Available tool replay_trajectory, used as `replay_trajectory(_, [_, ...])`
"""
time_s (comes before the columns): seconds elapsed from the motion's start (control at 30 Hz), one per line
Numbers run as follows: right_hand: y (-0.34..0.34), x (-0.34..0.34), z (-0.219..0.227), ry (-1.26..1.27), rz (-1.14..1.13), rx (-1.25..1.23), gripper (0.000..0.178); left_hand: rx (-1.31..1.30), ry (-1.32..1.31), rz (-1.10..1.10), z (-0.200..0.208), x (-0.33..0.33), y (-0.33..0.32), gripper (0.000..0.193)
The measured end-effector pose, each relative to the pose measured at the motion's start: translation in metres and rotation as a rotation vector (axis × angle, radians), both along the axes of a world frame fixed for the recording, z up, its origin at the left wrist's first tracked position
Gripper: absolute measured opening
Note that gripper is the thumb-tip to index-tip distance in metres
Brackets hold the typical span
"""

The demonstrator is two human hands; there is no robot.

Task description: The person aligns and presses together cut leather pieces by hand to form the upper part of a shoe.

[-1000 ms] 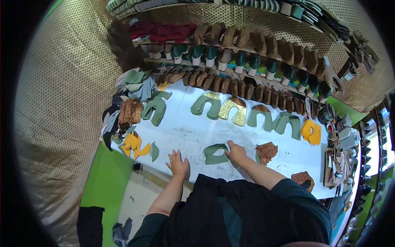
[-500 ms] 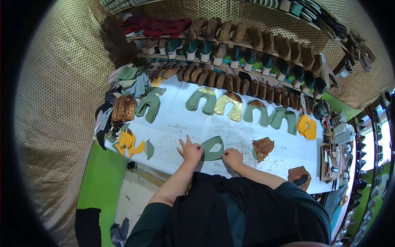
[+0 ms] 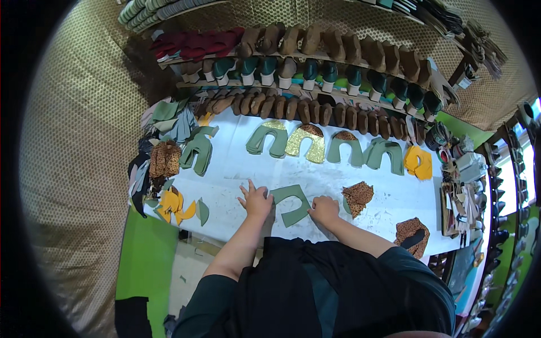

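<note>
A U-shaped flat green shoe-upper piece lies in front of me on the white-covered table, its two ends apart and pointing left. At its right edge, my right hand has its fingertips closed in a pinch on the piece. My left hand is open beside the left end, fingers spread over the table and thumb close to the piece's edge. Whether that thumb touches it I cannot tell. Farther right lies a crumpled leopard-print piece with a bit of green under it.
Stacks of green U-shaped pieces and a glittery gold one line the table's far side. Yellow pieces lie at far right, yellow scraps at left. Racks of brown shoe lasts stand behind. Another leopard-print piece lies near right.
The green piece has opened from a closed loop into a U and turned, its ends now apart at the left. My left hand's thumb has come off its edge or nearly so. The view has shifted slightly.
</note>
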State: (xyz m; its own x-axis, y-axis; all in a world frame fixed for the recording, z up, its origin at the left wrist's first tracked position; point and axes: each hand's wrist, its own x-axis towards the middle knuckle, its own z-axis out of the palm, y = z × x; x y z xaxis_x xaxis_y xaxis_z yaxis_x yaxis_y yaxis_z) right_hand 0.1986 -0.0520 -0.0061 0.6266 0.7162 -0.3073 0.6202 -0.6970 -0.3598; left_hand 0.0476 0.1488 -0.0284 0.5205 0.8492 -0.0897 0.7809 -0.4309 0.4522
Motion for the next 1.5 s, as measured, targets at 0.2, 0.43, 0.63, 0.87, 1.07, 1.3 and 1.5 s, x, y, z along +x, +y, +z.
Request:
replay_trajectory(0.2, [0.002, 0.007, -0.017, -0.094, 0.006, 0.225, 0.030, 0.127, -0.038, -0.339, 0.010, -0.008, -0.049, 0.032])
replay_trajectory(0.43, [0.026, 0.020, -0.022, -0.083, 0.075, 0.210, 0.022, 0.099, 0.099, -0.423, 0.009, -0.018, -0.064, 0.027])
replay_trajectory(0.63, [0.019, 0.019, -0.029, -0.146, 0.123, 0.245, 0.031, 0.072, 0.050, -0.401, 0.014, -0.013, -0.052, 0.017])
replay_trajectory(0.87, [0.014, 0.016, -0.046, -0.208, 0.494, 0.195, 0.064, 0.094, 0.104, -0.443, 0.013, -0.005, -0.055, 0.036])
replay_trajectory(1.07, [0.012, 0.018, -0.026, -0.154, 0.514, 0.091, 0.064, 0.115, 0.091, -0.690, 0.010, 0.008, -0.074, 0.076])
replay_trajectory(1.3, [-0.038, 0.056, -0.018, -0.184, 0.194, 0.239, 0.053, 0.140, 0.077, -0.680, 0.003, 0.028, -0.070, 0.079])
replay_trajectory(1.5, [-0.116, 0.115, -0.011, -0.377, -0.139, 0.300, 0.027, 0.133, 0.113, -0.617, -0.008, 0.055, -0.070, 0.077])
